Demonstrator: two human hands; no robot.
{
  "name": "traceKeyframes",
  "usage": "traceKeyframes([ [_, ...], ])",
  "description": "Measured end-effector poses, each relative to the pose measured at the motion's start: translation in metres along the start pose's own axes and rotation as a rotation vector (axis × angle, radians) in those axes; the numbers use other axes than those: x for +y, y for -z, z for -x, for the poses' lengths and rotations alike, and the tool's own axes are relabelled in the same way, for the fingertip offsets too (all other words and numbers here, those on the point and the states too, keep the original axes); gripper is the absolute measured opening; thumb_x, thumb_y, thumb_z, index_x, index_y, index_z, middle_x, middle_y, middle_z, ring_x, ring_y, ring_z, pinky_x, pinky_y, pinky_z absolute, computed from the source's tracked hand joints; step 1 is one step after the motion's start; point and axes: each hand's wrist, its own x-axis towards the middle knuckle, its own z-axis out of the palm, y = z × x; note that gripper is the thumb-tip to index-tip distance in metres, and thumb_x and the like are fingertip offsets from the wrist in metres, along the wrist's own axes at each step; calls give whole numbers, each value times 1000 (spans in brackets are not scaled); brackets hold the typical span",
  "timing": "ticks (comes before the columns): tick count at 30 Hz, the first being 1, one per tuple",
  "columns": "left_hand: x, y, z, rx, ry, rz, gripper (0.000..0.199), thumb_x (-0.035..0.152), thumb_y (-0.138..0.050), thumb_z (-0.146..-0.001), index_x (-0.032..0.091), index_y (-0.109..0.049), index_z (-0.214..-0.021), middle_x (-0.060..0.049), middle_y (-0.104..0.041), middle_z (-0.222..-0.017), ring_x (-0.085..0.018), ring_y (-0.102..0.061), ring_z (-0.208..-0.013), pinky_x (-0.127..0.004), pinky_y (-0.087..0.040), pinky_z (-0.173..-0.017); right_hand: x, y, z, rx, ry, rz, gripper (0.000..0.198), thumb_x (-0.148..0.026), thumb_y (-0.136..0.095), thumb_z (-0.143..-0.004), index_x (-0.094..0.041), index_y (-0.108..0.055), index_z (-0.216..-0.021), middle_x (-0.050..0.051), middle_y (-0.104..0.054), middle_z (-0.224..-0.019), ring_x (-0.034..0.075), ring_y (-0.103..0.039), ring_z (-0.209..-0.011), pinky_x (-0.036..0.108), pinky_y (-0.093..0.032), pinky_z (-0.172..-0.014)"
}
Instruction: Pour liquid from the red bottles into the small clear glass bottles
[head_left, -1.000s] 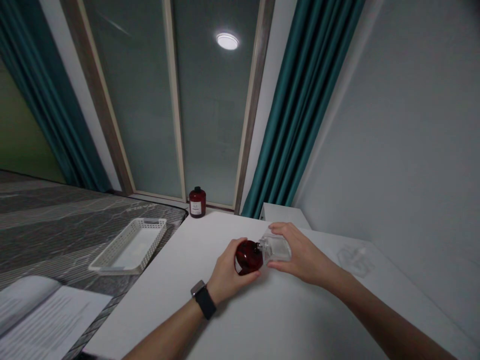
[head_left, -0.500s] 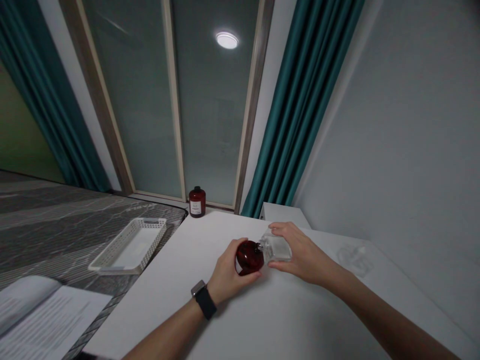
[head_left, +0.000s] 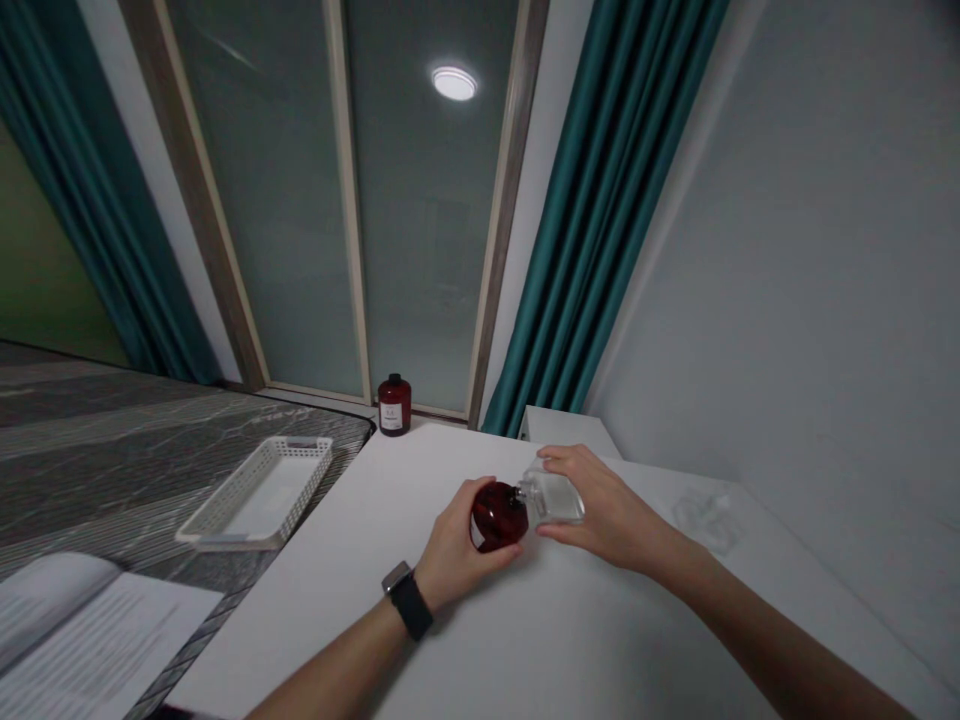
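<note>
My left hand (head_left: 461,545) is closed around a dark red-brown bottle (head_left: 501,516), which sits low over the white table (head_left: 420,480). In my right hand (head_left: 589,508) is a clear square glass bottle (head_left: 553,496), tipped on its side. Its neck points left and meets the mouth of the red-brown bottle. Whether liquid passes between them I cannot tell. A second red-brown bottle (head_left: 394,405) with a white label and black cap stands upright at the table's far left corner.
A white perforated basket (head_left: 204,528) rests on the dark bed-like surface at left, above an open book (head_left: 135,640). Behind the table are a small white cabinet (head_left: 570,430) and a teal curtain (head_left: 592,220). Something clear and crumpled (head_left: 707,520) lies at right.
Almost nothing differs. Both hands keep the same hold, and the two bottles stay mouth to mouth.
</note>
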Motion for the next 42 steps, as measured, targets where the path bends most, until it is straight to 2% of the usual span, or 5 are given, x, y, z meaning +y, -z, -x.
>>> traceKeyframes([
  [15, -1, 1, 0, -5, -7, 4, 69, 24, -79, -69, 21, -44, -129, -10, -59, -123, -27, -59, -112, -43, -47, -100, 0, 1, -1, -10, 29, 22, 61, -26, -82, -70, -24, -51, -121, 14, -61, -126, 32, -58, -114, 55, -50, -94],
  [22, -2, 0, 1, -1, -18, 2, 70, 25, -81, -69, 21, -45, -129, -9, -59, -123, -27, -58, -113, -41, -47, -100, -1, 2, -2, -20, 9, 28, 59, -28, -84, -68, -24, -55, -119, 13, -62, -126, 33, -59, -115, 55, -50, -96],
  [42, -5, -1, 1, -23, -15, 29, 71, 25, -81, -69, 21, -43, -130, -10, -57, -125, -27, -57, -115, -41, -45, -102, 0, 3, -2, 1, 91, 103, 59, -29, -84, -70, -19, -52, -119, 16, -62, -124, 33, -59, -114, 52, -51, -93],
])
